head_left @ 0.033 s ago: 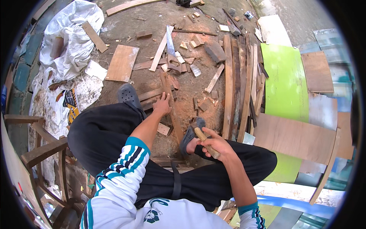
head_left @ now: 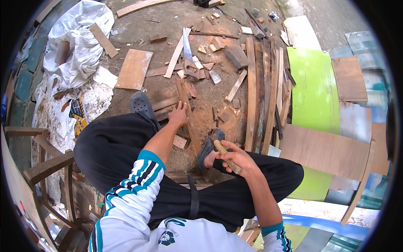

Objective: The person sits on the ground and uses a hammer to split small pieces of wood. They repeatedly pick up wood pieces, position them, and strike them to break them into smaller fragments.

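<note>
Right hand (head_left: 241,160) is gripping a wooden handle (head_left: 231,164). Left hand (head_left: 178,116) is staying loosely spread, fingertips touching a wood strip (head_left: 192,126) that's lying on the ground (head_left: 134,31) between the shoes (head_left: 142,104). The shirt (head_left: 210,235) is showing a printed logo (head_left: 167,237); a yellow-black printed packet (head_left: 78,112) is sitting off left.
</note>
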{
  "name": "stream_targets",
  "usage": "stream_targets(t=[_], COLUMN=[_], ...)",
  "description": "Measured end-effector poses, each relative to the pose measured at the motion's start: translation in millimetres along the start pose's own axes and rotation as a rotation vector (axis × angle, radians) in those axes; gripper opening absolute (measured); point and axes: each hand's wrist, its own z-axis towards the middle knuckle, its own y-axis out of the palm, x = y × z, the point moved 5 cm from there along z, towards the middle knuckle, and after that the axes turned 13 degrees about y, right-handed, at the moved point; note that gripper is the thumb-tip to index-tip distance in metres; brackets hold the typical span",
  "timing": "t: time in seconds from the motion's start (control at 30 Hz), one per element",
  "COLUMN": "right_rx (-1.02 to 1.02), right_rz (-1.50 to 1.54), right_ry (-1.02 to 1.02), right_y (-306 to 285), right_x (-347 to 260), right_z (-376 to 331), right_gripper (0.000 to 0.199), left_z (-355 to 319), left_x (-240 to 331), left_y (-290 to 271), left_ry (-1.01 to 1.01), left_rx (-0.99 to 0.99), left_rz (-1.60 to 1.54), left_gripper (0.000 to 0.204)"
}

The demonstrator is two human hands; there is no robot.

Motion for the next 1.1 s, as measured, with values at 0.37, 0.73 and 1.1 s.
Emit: stream_targets(t=[0.37,0.73,1.1], right_rx=[0.033,0.068,0.173], right_rz=[-0.113,0.105,0.133], right_ry=[-0.095,-0.050,-0.066], right_y=[-69,-132,-147], right_x=[-58,-44,-49], right_z=[-11,49,48], right_gripper=[0.051,0.046,0.053], left_z=[15,23,49], left_x=[32,129,145], left_y=[2,154,195], left_ry=[0.143,0.426,0.421], left_rx=[0.327,-0.080,-0.163], left_rz=[0.357,0.014,0.295], left_gripper=[0.039,0.044,0.067])
